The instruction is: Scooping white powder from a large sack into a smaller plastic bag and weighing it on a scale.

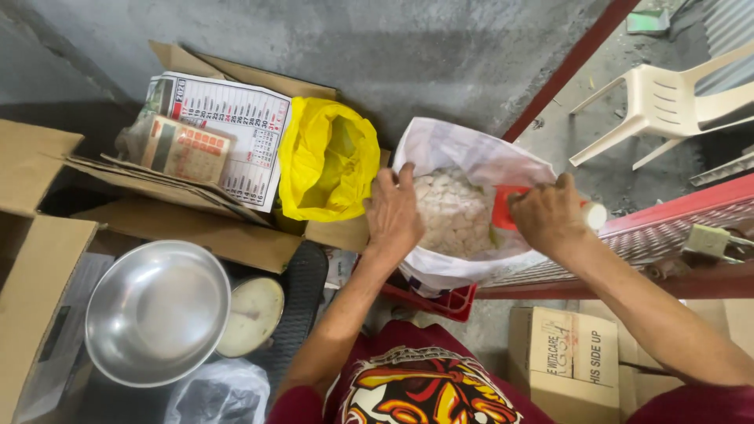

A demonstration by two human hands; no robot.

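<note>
My maroon printed shirt [408, 385] fills the foreground below the white sack [479, 157] of pale pieces. My left hand [393, 212] grips its rim open; my right hand [550, 216] clasps an orange scoop [503, 208] inside. Best kept level.

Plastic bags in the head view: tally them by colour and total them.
White bag, held open by the left hand, right hand inside: 1
Yellow bag: 1
Clear bag: 1
Total: 3
</note>
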